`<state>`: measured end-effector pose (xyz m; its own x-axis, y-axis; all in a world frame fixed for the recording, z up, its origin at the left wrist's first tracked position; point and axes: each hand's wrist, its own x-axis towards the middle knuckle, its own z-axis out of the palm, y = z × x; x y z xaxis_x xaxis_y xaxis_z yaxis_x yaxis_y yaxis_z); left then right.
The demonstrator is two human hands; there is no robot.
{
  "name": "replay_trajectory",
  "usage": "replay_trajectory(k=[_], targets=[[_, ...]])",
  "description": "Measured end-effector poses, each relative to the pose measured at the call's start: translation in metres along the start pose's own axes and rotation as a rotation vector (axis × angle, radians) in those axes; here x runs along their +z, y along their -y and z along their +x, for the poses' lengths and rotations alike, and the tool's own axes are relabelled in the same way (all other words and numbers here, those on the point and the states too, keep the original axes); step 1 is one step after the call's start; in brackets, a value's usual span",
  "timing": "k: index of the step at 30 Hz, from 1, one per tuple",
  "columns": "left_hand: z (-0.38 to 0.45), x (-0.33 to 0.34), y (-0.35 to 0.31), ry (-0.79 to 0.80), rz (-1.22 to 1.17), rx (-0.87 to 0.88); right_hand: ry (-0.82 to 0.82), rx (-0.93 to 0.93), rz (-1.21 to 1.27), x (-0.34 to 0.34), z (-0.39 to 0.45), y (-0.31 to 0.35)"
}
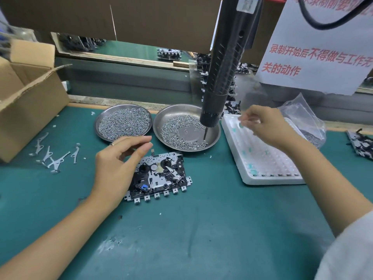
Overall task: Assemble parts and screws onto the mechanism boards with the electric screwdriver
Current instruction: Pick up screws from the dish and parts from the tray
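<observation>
— Pinching anything, that right hand [266, 126]?
— Fingertips are drawn together over the far end of the white tray [260, 150], with something small and greenish just at them — too blurred to say whether it is held.
— And the left hand [119, 166]?
— Fingers loosely curled, thumb and forefinger apart, holding nothing. Its palm edge rests at the left side of the board [159, 176], which lies flat on the green mat [181, 229] between the two arms.
— Where's the screwdriver [224, 63]?
— Hanging upright, no hand on it, its tip down over the right-hand metal dish [212, 138] among a thin scatter of screws [177, 130].
— The other dish [99, 126]?
— Just beside it on the left, heaped with screws. Thin metal levers [52, 156] lie loose further left, near a cardboard box [30, 110]. A clear plastic bag [304, 116] sits behind the tray.
</observation>
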<state>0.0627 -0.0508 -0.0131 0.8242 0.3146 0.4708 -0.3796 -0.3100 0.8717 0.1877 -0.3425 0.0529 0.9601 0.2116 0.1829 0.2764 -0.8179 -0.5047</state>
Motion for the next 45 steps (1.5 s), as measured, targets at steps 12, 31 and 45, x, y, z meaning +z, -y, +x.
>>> replay_trajectory(k=[12,31,45], targets=[[-0.009,0.005,-0.012,0.105,-0.011,0.117,0.230,-0.005,0.992,0.060,-0.077,0.106],[-0.015,0.008,-0.011,0.192,-0.112,0.002,0.143,0.056,1.167,0.099,-0.089,0.104],[-0.011,0.004,-0.011,0.182,0.029,0.168,0.100,-0.165,0.896,0.093,-0.091,0.100]])
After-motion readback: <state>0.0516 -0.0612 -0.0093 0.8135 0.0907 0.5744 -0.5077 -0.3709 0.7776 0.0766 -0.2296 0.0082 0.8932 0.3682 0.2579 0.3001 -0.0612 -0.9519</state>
